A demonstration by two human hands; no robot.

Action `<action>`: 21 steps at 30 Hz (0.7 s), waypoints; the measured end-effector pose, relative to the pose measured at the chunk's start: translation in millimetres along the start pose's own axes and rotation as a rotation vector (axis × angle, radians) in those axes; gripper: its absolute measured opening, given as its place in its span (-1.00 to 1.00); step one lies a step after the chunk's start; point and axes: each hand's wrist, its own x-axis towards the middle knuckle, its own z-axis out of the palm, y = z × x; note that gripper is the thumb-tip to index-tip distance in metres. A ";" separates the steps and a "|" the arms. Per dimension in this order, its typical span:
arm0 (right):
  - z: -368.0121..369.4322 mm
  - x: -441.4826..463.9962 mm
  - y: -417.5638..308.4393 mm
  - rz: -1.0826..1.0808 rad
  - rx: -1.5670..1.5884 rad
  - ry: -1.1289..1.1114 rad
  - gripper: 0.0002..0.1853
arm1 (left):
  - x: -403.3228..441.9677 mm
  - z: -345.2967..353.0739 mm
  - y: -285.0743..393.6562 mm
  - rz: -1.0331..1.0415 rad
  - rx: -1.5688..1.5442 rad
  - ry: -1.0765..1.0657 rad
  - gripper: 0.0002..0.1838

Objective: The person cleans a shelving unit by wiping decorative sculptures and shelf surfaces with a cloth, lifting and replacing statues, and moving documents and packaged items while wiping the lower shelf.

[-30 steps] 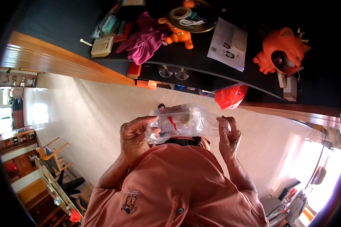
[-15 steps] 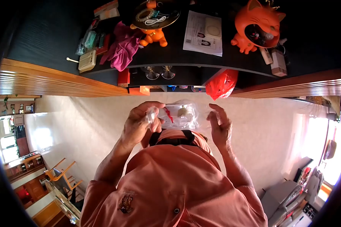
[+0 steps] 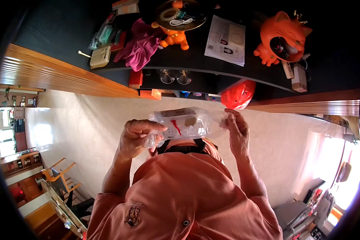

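A clear plastic bag point(image 3: 196, 124) is stretched between my two hands in front of my waist. Inside it are a box-like item with a red mark and a brownish round or square patch, blurred by the plastic. My left hand point(image 3: 138, 138) pinches the crumpled left end between thumb and fingers. At the right end, my right hand point(image 3: 237, 130) grips the gathered plastic with thumb and forefinger.
Ahead, a dark shelf point(image 3: 180, 62) bears a magenta cloth point(image 3: 138, 48), papers point(image 3: 226, 42), an orange cat figure point(image 3: 284, 38) and an orange bear figure with a tray point(image 3: 176, 38). A red bag point(image 3: 239, 95) hangs below. A chair point(image 3: 60, 176) stands left.
The view has shifted, then partly shifted back. Compared with half a second ago, my hands are farther apart and the bag is drawn out wider between them.
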 end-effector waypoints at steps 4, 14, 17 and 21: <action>6.5 -4.2 6.3 -0.028 0.080 -0.010 -0.67 | -8.2 -2.4 1.4 0.036 -0.060 -0.003 -0.75; 1.5 -21.1 -5.8 0.263 0.305 -0.072 -0.65 | -38.1 -23.9 9.3 -0.064 0.159 -0.284 -0.73; 1.9 -22.1 6.1 0.116 0.059 -0.073 -0.66 | -41.4 -18.9 2.4 -0.115 0.037 -0.226 -0.79; 23.0 -21.5 -12.1 -0.028 -0.010 -0.159 -0.64 | -29.5 10.2 0.9 -0.249 -0.342 -0.043 -0.60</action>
